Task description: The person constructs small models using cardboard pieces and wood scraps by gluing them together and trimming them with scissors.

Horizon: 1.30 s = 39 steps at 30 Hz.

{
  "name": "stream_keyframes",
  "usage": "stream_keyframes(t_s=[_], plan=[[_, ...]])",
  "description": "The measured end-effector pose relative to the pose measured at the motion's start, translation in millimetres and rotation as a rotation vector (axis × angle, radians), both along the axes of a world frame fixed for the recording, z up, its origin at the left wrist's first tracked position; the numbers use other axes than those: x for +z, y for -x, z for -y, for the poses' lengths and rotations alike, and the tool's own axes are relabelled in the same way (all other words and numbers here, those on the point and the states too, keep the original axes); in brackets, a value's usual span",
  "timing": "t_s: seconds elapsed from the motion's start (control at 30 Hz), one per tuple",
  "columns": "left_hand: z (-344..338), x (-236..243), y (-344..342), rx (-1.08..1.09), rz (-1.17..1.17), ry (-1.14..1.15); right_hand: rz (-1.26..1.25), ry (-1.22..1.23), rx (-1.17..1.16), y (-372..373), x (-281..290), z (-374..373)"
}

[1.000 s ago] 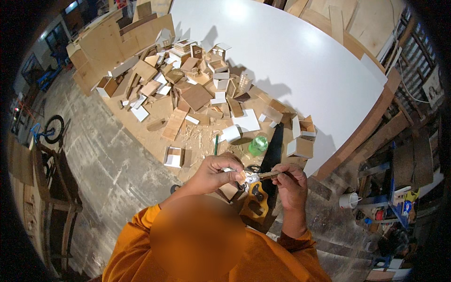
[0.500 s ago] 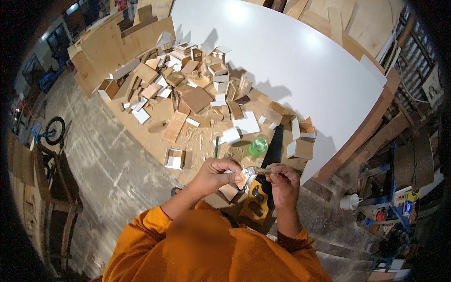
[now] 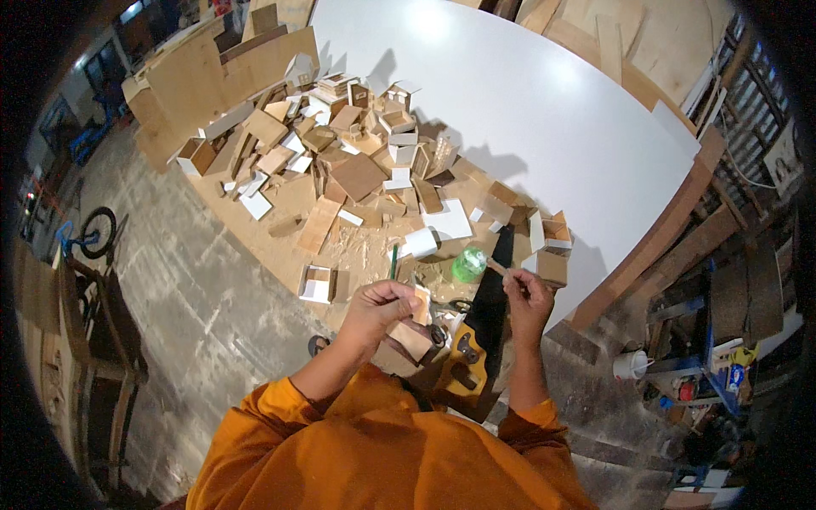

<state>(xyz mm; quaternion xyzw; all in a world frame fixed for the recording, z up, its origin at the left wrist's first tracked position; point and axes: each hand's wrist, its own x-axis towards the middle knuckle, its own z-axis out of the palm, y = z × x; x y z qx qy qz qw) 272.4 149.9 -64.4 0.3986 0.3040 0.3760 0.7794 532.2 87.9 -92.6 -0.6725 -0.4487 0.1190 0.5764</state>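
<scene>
My left hand [image 3: 382,313] is closed in a pinch around a small pale wooden piece [image 3: 420,297], above the front of the work table. My right hand [image 3: 529,297] grips a thin wooden stick [image 3: 497,267], its tip reaching the rim of a green translucent plastic container [image 3: 468,265] with something white at its top. Between my forearms lies a handsaw [image 3: 465,357] with a yellow handle, its black blade running away under the stick. Next to my left hand are a wooden block [image 3: 410,340] and a pair of dark-handled scissors [image 3: 460,305], partly visible.
A heap of wood offcuts [image 3: 357,176] and small box shapes covers the far left of the table. A green pencil [image 3: 393,262] stands out beyond my left hand. Behind lies a large white board [image 3: 544,127]. An open little box [image 3: 316,285] sits at the left edge.
My right hand has moved away from my left, up and to the right, carrying the stick to the green container. My left hand keeps its pinch and has barely shifted.
</scene>
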Motion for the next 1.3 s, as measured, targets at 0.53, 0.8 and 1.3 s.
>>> stream_keyframes(t_s=[0.53,0.8,1.3], plan=[[2.8,-27.7,48.9,0.272,-0.015,0.171,0.652,0.138,0.064,-16.0,-19.0,-54.3],[17.1,-61.0,92.5,0.329,-0.138,0.132,0.308,0.135,0.291,72.6,20.9,-38.2],[6.8,-59.9,131.4,0.365,-0.736,-0.553,0.645,0.173,0.968,206.7,25.5,-68.6]])
